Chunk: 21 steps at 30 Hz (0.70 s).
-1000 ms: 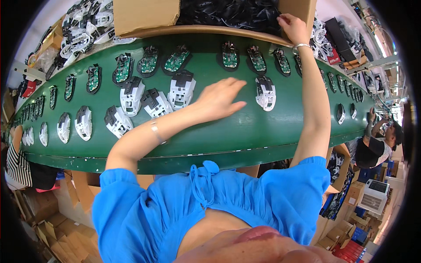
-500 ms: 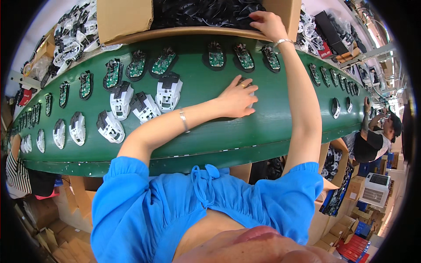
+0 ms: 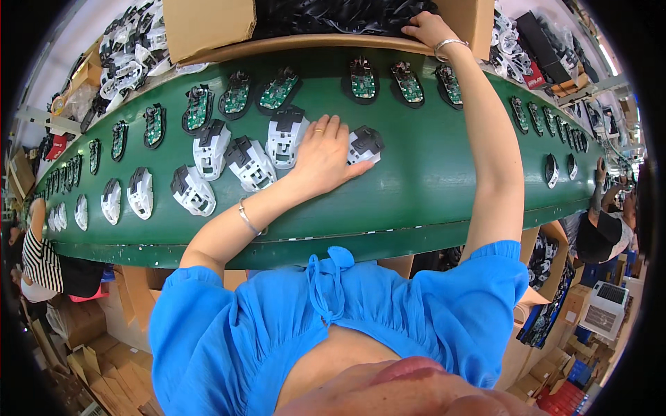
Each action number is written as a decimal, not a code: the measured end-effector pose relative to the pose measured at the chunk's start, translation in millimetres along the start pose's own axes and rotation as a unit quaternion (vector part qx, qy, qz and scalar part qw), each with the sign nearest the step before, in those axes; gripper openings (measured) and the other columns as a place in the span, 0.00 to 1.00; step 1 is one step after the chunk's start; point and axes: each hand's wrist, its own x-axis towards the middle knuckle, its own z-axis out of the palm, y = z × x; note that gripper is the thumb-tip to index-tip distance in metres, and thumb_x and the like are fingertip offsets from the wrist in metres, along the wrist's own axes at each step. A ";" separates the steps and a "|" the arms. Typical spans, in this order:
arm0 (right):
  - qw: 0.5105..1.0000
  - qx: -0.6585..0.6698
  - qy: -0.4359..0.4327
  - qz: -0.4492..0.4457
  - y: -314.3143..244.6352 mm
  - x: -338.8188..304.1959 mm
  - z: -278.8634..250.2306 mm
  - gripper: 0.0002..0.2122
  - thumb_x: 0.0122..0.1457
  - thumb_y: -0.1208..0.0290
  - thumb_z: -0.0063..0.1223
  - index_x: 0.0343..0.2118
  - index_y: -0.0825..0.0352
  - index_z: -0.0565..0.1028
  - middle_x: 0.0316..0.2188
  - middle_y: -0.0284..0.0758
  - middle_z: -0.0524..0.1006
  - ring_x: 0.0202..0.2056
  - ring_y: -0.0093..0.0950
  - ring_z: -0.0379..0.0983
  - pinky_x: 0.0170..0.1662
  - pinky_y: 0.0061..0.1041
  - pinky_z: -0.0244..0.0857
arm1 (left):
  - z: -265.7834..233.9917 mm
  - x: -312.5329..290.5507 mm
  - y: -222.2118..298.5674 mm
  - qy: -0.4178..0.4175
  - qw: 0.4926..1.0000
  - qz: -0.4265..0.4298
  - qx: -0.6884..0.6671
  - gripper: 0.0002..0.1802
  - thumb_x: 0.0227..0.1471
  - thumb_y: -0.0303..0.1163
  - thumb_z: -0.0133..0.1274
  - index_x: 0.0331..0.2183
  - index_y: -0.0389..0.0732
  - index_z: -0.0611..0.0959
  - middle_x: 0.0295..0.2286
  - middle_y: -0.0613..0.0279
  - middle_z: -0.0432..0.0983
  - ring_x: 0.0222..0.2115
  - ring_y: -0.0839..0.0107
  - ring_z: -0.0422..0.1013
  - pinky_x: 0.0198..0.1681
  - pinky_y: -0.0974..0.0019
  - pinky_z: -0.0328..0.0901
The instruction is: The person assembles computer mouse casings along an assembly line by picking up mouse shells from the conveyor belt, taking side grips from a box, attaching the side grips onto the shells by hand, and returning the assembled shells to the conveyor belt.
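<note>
My left hand (image 3: 325, 154) lies palm down over the green belt, its fingers stretched out. It is between two white-and-black computer mouse shells, one to its left (image 3: 286, 137) and one to its right (image 3: 366, 145). Its thumb reaches the lower edge of the right shell. More shells of this kind (image 3: 250, 163) sit farther left. My right hand (image 3: 428, 29) is at the near rim of a cardboard box (image 3: 333, 41), fingers loosely bent and thumb apart. No part shows in its grasp. Inside the box is a heap of glossy black parts (image 3: 326, 15).
Black bases with green circuit boards (image 3: 363, 82) line the far side of the green belt (image 3: 430, 173). White frames (image 3: 135, 52) are piled behind it. Other people work at the left (image 3: 41, 260) and right (image 3: 602, 232) ends. Cardboard boxes (image 3: 544, 263) stand below.
My left hand has moved left, off the shell on its right, and its fingers have straightened. My right hand stays at the box, its fingers looser. The whole view has shifted slightly.
</note>
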 end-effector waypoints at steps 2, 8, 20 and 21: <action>0.995 -0.001 0.097 0.012 6.8 -0.8 3.4 0.17 0.52 0.56 0.53 0.34 0.67 0.78 0.32 0.49 0.76 0.37 0.48 0.72 0.43 0.38 0.65 | -1.2 1.8 3.4 -0.015 0.999 0.005 -0.032 0.39 0.38 0.49 0.60 0.42 0.26 0.71 0.44 0.40 0.68 0.49 0.48 0.63 0.52 0.52 0.58; 0.859 0.388 0.321 0.095 -65.9 -61.0 -55.6 0.14 0.50 0.60 0.58 0.20 0.69 0.75 0.16 0.30 0.71 0.23 0.24 0.68 0.29 0.25 0.62 | -33.9 -0.5 -13.1 -0.103 0.890 -0.170 -0.410 0.26 0.43 0.41 0.61 0.40 0.34 0.74 0.35 0.52 0.74 0.37 0.65 0.71 0.40 0.65 0.65; 0.610 0.778 -0.026 0.150 -200.6 -213.5 -3.7 0.07 0.58 0.71 0.50 0.32 0.71 0.73 0.21 0.32 0.73 0.20 0.19 0.69 0.21 0.17 0.64 | -49.1 -42.5 -18.9 -0.001 0.513 -0.321 -0.796 0.23 0.58 0.47 0.42 0.45 0.39 0.74 0.38 0.65 0.74 0.39 0.76 0.70 0.44 0.66 0.64; 0.611 0.776 -0.028 0.155 -209.0 -214.0 -0.5 0.07 0.58 0.71 0.50 0.32 0.71 0.73 0.21 0.32 0.73 0.20 0.19 0.69 0.21 0.17 0.64 | -48.3 -44.4 -17.5 -0.003 0.509 -0.322 -0.798 0.23 0.58 0.47 0.42 0.45 0.39 0.74 0.38 0.65 0.74 0.39 0.76 0.70 0.44 0.66 0.64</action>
